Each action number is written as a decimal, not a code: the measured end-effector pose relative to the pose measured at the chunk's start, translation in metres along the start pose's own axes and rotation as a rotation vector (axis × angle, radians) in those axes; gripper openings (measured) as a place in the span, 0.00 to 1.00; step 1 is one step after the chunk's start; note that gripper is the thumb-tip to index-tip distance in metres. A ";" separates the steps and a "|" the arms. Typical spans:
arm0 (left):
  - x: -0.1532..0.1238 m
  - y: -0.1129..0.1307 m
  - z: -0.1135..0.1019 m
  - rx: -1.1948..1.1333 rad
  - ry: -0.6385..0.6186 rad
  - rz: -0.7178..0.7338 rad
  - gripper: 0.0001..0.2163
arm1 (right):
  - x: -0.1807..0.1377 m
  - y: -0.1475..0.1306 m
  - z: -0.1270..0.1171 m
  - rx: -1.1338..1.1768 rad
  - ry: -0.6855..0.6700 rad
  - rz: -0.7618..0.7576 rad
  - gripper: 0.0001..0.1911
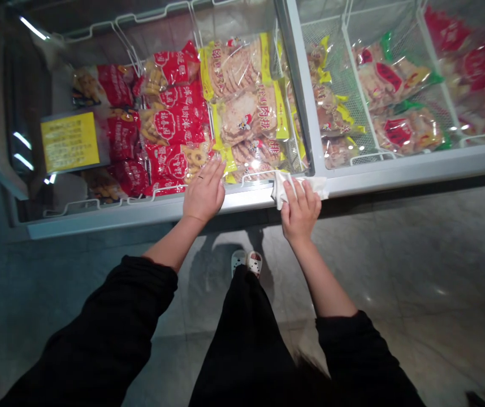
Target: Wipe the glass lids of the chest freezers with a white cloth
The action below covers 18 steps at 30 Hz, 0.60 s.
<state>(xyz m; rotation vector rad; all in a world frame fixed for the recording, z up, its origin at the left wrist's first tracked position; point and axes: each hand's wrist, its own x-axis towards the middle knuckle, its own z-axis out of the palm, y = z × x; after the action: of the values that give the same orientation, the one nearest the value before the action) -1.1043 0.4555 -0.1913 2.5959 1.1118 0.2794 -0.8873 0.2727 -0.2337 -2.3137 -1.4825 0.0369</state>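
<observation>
My left hand lies flat, fingers stretched out, over the near edge of a chest freezer and its glass lid. Just beyond those fingertips, under the glass, are red bags of ring-shaped snacks and yellow-edged packs of meat slices. Farther right along the same edge, my right hand presses a crumpled white cloth onto the silver rim. The cloth, possibly a paper wipe, sticks out on both sides of the fingers; the part beneath them is hidden.
A yellow label with writing is at the freezer's left. White wire dividers separate more bagged food, including green-edged packs and red bags on the right. Grey floor tiles and my white sandals are below.
</observation>
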 end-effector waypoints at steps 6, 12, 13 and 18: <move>0.001 -0.002 0.003 -0.006 0.050 -0.076 0.28 | -0.010 -0.066 0.030 0.049 0.109 0.126 0.30; 0.004 -0.006 0.007 -0.157 0.115 -0.184 0.29 | -0.024 -0.116 0.050 0.069 -0.029 -0.096 0.28; 0.003 -0.007 0.005 -0.162 0.113 -0.196 0.29 | -0.024 -0.113 0.048 0.066 -0.044 -0.127 0.28; -0.020 -0.053 -0.027 -0.135 -0.006 -0.108 0.31 | -0.020 -0.109 0.038 0.057 -0.011 -0.034 0.28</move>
<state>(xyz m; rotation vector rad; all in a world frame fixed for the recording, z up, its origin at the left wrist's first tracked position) -1.1614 0.4804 -0.1860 2.4092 1.1839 0.3101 -0.9999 0.3064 -0.2358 -2.2468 -1.5057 0.0810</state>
